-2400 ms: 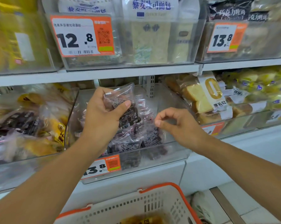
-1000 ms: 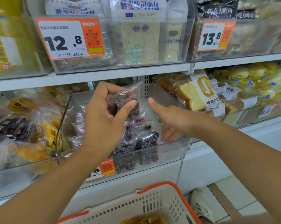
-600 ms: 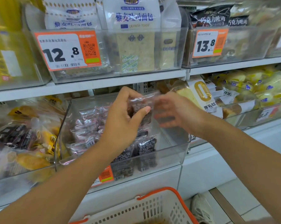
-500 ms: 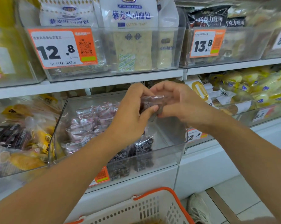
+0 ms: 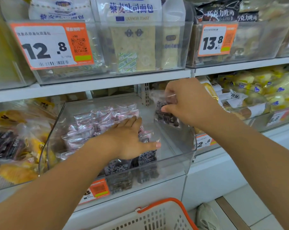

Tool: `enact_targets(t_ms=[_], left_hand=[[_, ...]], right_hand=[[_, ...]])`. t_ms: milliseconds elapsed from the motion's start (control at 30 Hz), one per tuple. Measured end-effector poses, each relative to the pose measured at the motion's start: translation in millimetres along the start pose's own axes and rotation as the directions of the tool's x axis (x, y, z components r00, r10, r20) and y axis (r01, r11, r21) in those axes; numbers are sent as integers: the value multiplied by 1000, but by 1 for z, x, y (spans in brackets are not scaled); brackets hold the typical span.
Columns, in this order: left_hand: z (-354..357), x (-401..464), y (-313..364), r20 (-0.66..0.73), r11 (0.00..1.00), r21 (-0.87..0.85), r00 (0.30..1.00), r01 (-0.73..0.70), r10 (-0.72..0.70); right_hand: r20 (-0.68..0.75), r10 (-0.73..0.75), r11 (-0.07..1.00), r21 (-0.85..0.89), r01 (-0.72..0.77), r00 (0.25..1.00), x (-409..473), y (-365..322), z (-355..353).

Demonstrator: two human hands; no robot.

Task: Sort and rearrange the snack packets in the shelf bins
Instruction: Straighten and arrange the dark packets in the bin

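While held, one packet point(image 5: 165, 112), two hands point(image 5: 186, 103).

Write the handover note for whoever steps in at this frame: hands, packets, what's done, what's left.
Right hand: pinches one dark snack packet, held upright above the bare right side of the clear bin.
Left hand: open, flat on the packets stacked in the bin's left and middle.
Done: most packets sit in rows at the left; two stand against the front wall.
Left: set the held packet into the gap at the right, then straighten the front ones. Orange-rimmed basket waits below.
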State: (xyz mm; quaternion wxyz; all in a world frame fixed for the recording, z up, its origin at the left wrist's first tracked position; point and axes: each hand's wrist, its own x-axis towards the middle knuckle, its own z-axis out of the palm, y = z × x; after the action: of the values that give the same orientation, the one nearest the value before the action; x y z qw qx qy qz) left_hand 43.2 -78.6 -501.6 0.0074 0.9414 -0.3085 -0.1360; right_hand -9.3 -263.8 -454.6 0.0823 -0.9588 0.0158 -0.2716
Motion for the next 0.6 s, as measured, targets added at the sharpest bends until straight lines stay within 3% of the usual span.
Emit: enact_targets(t_ms=[133, 300, 467, 600], left_hand=[[0, 0, 4, 38, 998, 24, 998, 59, -59], [0, 2, 6, 65, 996, 47, 995, 70, -73], [0, 4, 5, 79, 996, 55, 994, 73, -77], [2, 3, 5, 75, 996, 49, 995, 68, -72]], right_hand=[[173, 13, 988, -156, 14, 985, 6, -12, 35], [211, 4, 947, -315, 64, 977, 42, -10, 81], [345, -54, 945, -285, 160, 937, 83, -8, 104], [333, -83, 948, -265, 178, 939, 101, 2, 113]])
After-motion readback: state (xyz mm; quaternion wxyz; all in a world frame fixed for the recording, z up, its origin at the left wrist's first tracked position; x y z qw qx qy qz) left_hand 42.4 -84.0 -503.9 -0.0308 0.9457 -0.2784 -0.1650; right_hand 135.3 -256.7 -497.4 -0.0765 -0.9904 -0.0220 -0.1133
